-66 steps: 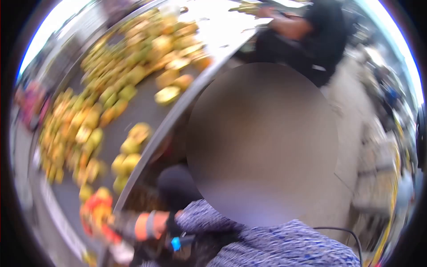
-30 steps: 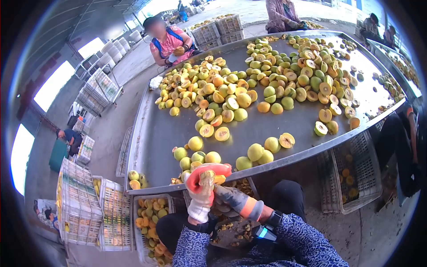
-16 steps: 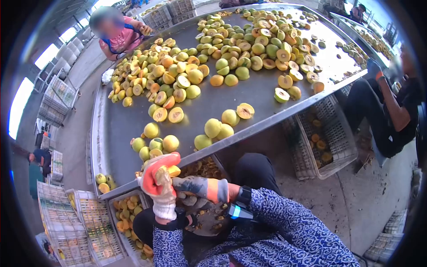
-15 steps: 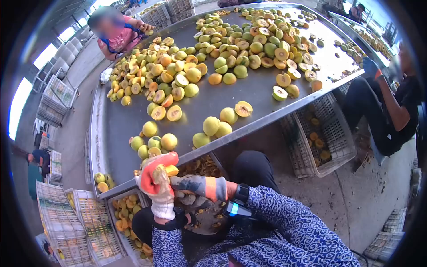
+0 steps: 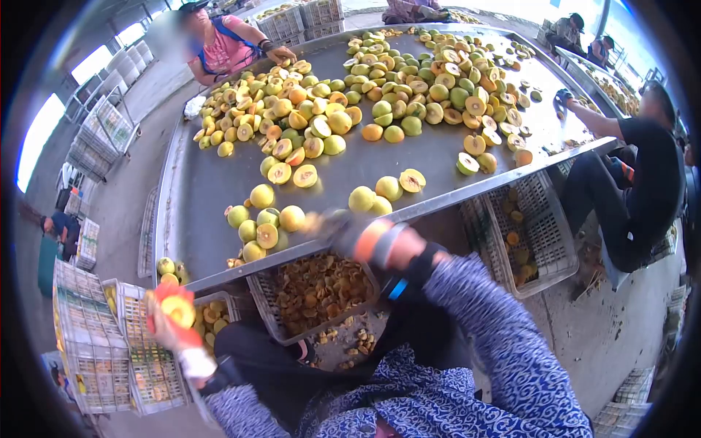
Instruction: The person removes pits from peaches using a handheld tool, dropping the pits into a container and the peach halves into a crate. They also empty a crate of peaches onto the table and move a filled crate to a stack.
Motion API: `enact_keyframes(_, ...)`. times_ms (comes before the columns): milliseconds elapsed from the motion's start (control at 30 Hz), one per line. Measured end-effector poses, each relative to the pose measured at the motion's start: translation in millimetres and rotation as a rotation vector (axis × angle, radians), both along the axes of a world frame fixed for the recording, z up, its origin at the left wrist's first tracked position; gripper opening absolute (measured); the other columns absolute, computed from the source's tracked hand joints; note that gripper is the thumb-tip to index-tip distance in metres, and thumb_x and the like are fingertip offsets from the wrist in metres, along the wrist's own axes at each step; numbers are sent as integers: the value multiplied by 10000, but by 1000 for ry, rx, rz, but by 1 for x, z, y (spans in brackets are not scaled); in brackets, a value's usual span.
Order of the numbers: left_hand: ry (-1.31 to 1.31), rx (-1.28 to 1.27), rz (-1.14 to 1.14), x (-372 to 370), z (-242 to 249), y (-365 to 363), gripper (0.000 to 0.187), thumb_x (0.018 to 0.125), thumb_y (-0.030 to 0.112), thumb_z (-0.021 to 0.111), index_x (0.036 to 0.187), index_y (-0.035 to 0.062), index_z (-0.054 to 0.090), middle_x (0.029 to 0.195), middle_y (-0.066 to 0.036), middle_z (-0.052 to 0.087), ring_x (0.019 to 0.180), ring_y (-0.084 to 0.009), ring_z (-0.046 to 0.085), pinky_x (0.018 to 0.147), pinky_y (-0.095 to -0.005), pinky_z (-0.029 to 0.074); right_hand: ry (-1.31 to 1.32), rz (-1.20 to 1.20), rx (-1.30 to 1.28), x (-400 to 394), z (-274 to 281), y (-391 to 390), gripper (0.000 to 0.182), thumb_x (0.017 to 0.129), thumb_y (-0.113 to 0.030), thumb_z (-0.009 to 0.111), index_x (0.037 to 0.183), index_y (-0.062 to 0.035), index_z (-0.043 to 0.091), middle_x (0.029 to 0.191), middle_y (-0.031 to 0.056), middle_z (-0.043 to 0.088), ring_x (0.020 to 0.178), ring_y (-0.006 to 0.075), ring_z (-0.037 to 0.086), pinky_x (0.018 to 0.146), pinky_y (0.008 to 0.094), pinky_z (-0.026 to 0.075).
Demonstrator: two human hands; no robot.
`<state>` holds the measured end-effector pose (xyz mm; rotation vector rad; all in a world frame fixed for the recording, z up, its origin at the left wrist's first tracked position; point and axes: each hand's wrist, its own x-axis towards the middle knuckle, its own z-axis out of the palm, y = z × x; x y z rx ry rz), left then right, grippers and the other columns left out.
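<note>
My left hand (image 5: 173,321), in a red and white glove, is out at the lower left over a crate of fruit halves (image 5: 212,318), with a yellow fruit half (image 5: 178,311) in its grip. My right hand (image 5: 358,235), in a dark glove with an orange band, reaches over the table's near edge, blurred by motion. Its fingertips are smeared beside a small group of fruit halves (image 5: 267,235); whether it holds anything cannot be made out. Whole-looking green-yellow fruit (image 5: 361,198) lies just beyond it.
A metal table (image 5: 350,166) bears a large heap of halved fruit (image 5: 292,109). Below its edge stands a crate of scraps (image 5: 321,292), with another crate (image 5: 522,241) to the right. Stacked crates (image 5: 95,343) stand left. People sit at the far left corner and right side.
My hands have moved apart: the left went down and left with a fruit half, the right went up over the table edge. The view has shifted, and the person at right has leaned back.
</note>
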<state>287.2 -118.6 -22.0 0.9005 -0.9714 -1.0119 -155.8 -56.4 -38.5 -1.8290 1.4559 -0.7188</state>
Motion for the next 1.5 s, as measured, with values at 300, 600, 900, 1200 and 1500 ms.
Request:
enact_keyframes(300,-593,300,419,225,-114,54,328,1047,355,620,904,61,656,820,-18,626,737,-107,564,656,-269,457,392,-514,359,-154,-49,-37,684,1010,-618,379,1180,-43,707,1055,186,744,987,349,707,862,438,535)
enact_keyframes(600,-1414,767,662,179,-128,104,326,973,320,704,859,20,647,749,-48,625,682,-161,544,646,-377,474,192,-227,29,-9,-22,-49,567,1011,-564,544,1039,-15,686,811,147,688,698,260,648,660,398,513)
enact_keyframes(900,-943,-206,128,-53,53,59,265,963,-19,600,1210,-17,697,1291,-128,691,1259,-243,612,1114,-369,439,-62,18,177,82,-35,16,490,1014,-500,573,1014,-14,637,891,250,685,883,439,665,789,480,503)
enact_keyframes(1200,-981,-257,-422,-207,-17,40,246,831,-24,703,1042,85,765,1031,-99,746,971,-290,703,859,-366,559,-286,-37,266,69,-48,18,396,1028,-356,629,1275,-46,639,1122,162,730,1075,298,693,939,364,521)
enact_keyframes(1500,-978,-254,-278,-242,-20,10,183,881,50,706,1039,119,767,1018,-85,722,989,-281,685,868,-391,549,-12,-20,214,57,-43,22,427,1009,-432,559,1070,-38,709,1026,227,727,1005,413,685,886,464,523)
